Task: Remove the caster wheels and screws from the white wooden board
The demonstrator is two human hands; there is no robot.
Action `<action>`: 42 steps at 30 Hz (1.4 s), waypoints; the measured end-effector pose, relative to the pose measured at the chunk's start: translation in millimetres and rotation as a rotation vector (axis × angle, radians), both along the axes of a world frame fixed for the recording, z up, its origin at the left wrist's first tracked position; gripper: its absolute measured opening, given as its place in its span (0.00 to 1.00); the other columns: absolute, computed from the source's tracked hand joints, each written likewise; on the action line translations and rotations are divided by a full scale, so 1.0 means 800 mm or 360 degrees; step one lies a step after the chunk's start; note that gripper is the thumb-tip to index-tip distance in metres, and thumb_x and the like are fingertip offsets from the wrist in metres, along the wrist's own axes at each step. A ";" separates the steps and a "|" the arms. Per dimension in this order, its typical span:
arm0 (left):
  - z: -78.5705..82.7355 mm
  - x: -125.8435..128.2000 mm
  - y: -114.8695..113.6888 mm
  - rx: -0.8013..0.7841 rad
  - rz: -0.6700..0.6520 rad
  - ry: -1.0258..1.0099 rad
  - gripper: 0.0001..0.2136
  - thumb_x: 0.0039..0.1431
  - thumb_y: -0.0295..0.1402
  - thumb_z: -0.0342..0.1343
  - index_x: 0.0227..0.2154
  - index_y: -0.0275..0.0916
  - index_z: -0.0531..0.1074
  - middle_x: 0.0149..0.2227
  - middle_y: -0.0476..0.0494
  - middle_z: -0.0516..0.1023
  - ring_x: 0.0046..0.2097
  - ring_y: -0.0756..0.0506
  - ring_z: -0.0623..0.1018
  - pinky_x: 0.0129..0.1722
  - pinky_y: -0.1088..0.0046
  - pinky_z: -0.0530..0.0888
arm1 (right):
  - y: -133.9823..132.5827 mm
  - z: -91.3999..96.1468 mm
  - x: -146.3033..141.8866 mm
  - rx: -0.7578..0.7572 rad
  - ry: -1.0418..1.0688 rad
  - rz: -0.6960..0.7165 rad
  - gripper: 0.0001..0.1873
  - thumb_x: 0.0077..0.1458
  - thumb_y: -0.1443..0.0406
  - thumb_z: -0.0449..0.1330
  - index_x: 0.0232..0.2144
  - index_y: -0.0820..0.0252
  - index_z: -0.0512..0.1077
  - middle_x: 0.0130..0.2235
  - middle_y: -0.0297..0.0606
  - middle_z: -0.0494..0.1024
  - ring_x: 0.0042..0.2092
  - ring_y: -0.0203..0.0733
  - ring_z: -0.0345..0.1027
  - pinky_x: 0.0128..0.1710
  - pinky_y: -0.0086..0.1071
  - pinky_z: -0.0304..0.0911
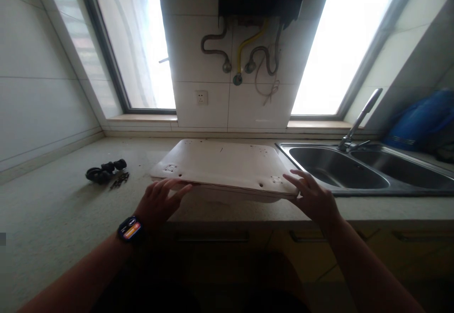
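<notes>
A flat white panel (223,164) with small holes lies on the countertop (53,204), its near edge raised a little. My left hand (159,202), with a smartwatch (130,229) on the wrist, rests with fingers stretched out against the panel's near left edge. At the near right corner my right hand (312,197) touches the panel with spread fingers. Neither hand wraps round the panel.
A double steel sink (369,171) with a tap (358,121) sits right of the panel. Black parts (104,171) and several small screws (120,179) lie on the counter at left. A blue bag (420,121) stands at far right. Pipes and a socket (201,97) are on the wall behind.
</notes>
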State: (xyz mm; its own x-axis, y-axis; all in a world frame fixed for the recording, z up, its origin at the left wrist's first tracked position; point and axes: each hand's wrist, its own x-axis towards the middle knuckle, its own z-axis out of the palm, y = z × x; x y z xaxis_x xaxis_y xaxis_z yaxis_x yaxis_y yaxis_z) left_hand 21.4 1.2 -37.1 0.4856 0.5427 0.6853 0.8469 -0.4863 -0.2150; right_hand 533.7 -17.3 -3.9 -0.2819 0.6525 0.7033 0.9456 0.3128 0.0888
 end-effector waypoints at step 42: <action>0.158 -0.047 0.044 -0.0045 -0.0378 0.0306 0.36 0.61 0.46 0.63 0.70 0.43 0.60 0.55 0.35 0.80 0.50 0.34 0.81 0.51 0.54 0.77 | 0.029 0.087 0.018 -0.0161 0.0383 0.0466 0.18 0.61 0.61 0.61 0.52 0.55 0.76 0.47 0.43 0.83 0.44 0.49 0.81 0.43 0.42 0.76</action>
State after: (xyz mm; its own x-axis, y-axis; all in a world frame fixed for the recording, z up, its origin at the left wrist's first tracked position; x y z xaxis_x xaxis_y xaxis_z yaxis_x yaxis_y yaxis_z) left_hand -16.3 36.8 89.6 0.7205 0.4159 0.5549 0.6538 -0.6741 -0.3437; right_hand 547.9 6.2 66.0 -0.3010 0.6384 0.7085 0.8052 0.5682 -0.1699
